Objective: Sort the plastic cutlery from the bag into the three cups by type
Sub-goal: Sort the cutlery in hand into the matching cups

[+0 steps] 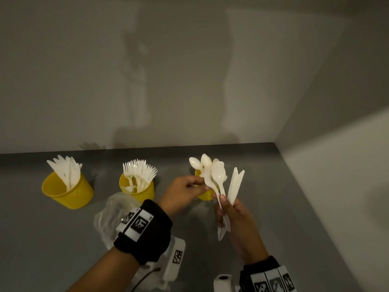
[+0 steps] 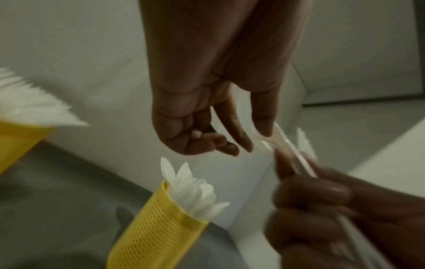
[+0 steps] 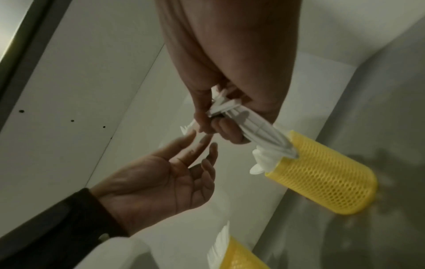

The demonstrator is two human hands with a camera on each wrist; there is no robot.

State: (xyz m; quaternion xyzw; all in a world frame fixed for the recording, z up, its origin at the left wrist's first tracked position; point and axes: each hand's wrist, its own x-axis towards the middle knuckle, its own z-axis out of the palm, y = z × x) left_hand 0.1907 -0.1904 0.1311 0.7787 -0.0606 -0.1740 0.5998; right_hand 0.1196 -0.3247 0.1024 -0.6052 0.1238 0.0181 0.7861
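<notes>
right hand [image 1: 233,209]: grips a mixed bunch [image 1: 228,186] of spoons and knives, handles hidden in the fist
left hand [image 1: 183,193]: pinches a spoon [image 1: 212,182] in that bunch
spoon cup [image 1: 205,196]: behind both hands, mostly hidden
fork cup [image 1: 137,186]: left of spoon cup
knife cup [image 1: 67,190]: farther left
bag [image 1: 109,216]: near fork cup, partly under the left wrist

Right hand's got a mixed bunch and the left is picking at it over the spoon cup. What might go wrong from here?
1. The right hand grips spoons and knives together; as the left hand pinches one spoon free, neighbours may slip out.
2. The spoon cup looks crowded, so a new spoon may catch on others.
3. The knives belong in the far-left knife cup; one could drop into the spoon cup by mistake.
</notes>
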